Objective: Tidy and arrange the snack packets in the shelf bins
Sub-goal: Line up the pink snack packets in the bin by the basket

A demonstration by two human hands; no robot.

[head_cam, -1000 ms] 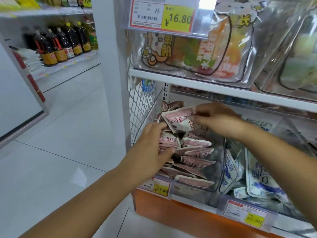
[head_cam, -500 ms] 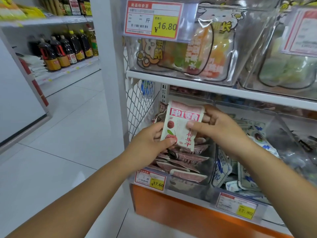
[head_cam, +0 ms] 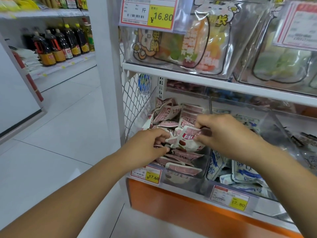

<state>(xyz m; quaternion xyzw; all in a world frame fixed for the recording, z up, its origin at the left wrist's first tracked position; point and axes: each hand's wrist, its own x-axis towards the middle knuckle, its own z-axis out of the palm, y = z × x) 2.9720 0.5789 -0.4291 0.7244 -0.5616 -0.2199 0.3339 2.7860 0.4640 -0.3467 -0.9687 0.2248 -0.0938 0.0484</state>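
Shop aisle, white tiled floor (head_cam: 56, 127) | clear shelf bin (head_cam: 185, 179) | pink packets (head_cam: 181, 169)

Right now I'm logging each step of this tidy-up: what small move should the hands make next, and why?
Probably lay the pink-and-white packet flat onto the stack at the front of the clear bin. Both the left hand and the right hand pinch it just above the pile, tilted, while the packets below lie in neat overlapping rows and those behind are jumbled.
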